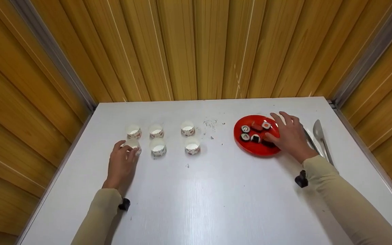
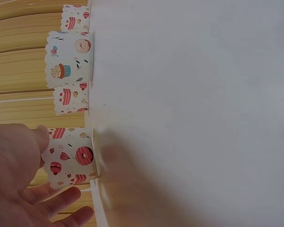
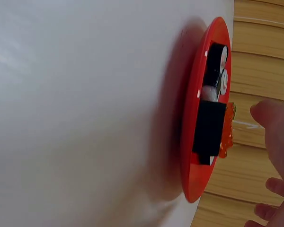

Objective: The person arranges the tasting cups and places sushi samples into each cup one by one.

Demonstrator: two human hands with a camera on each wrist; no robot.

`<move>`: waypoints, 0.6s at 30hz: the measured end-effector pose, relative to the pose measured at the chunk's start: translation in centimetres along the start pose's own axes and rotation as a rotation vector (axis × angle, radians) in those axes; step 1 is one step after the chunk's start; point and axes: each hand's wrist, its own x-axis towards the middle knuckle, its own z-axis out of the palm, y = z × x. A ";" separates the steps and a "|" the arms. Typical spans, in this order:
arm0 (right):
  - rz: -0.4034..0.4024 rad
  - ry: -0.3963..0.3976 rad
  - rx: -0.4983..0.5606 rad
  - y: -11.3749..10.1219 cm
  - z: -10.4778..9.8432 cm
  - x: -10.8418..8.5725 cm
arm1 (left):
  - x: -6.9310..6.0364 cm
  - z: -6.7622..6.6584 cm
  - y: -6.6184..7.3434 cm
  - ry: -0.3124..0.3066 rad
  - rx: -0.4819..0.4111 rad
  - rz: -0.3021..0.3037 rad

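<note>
On the left of the counter, the left hand grasps the near paper cup, five more printed cups standing upright beyond it and to its right. Further right, sushi pieces sit on a red plate, its right side partly covered by the right hand, loose-fingered and holding nothing. Past that hand, a metal utensil and a spoon lie side by side.

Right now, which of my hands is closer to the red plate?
Your right hand: it hovers over the right edge of the red plate. Your left hand is away to the left, at a paper cup.
</note>
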 end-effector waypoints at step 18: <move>0.196 -0.134 -0.010 8.0 -2.3 -4.5 | 0.5 -0.7 0.3 -0.005 -0.081 -0.026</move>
